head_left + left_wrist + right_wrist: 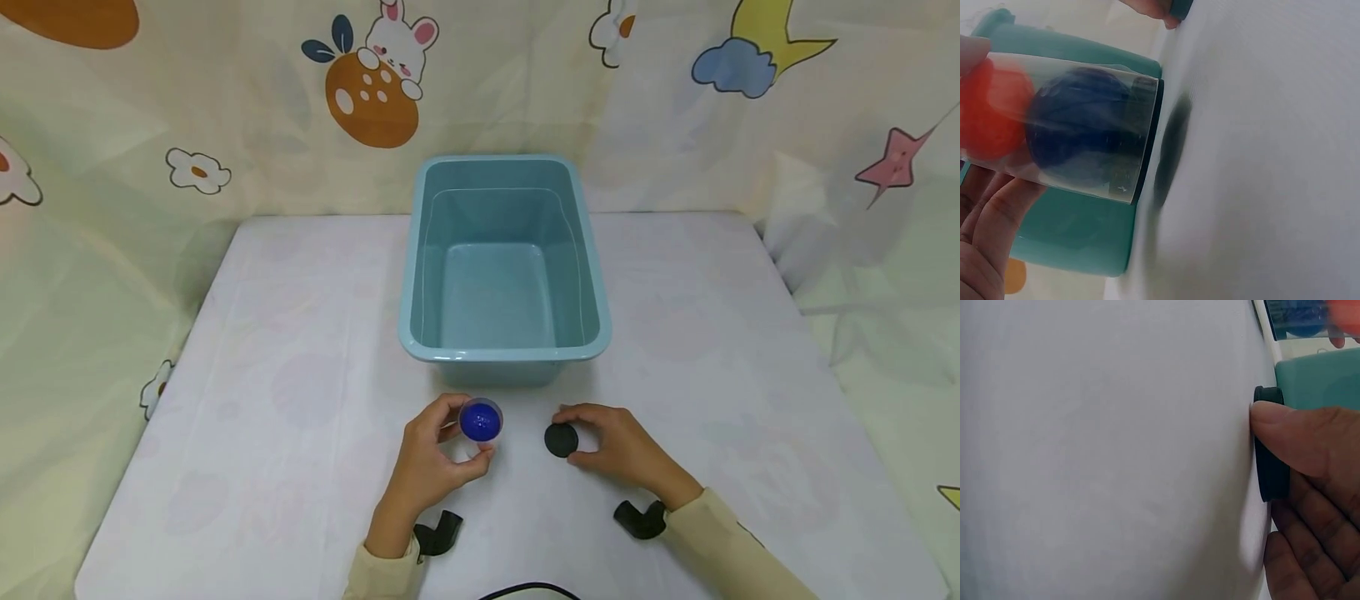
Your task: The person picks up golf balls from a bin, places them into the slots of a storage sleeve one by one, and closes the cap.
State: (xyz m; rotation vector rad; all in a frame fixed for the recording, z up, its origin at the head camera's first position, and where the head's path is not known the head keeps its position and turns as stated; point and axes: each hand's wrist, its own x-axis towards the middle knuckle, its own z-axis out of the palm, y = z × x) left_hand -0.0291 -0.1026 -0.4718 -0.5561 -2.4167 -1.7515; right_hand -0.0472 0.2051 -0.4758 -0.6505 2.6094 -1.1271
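My left hand (435, 458) grips a clear cylindrical tube (1138, 134) around its side, thumb and fingers on opposite sides. Inside the tube, the left wrist view shows an orange-red ball (997, 112) above a dark blue ball (1079, 122); a dark rim lies at the tube's lower end. From the head view, a bright blue ball (480, 422) shows at the tube's upper end. To the right, my right hand (626, 446) pinches a round black lid (561, 440) by its edge, close to the tabletop. Whether the tube touches the table, I cannot tell.
A light blue plastic basin (506, 354) stands on the white-covered table (300, 400) just beyond both hands. Black curved straps or fittings (442, 535) sit at each wrist. A black cable (532, 585) shows at the near edge. Patterned cloth (495, 100) hangs behind.
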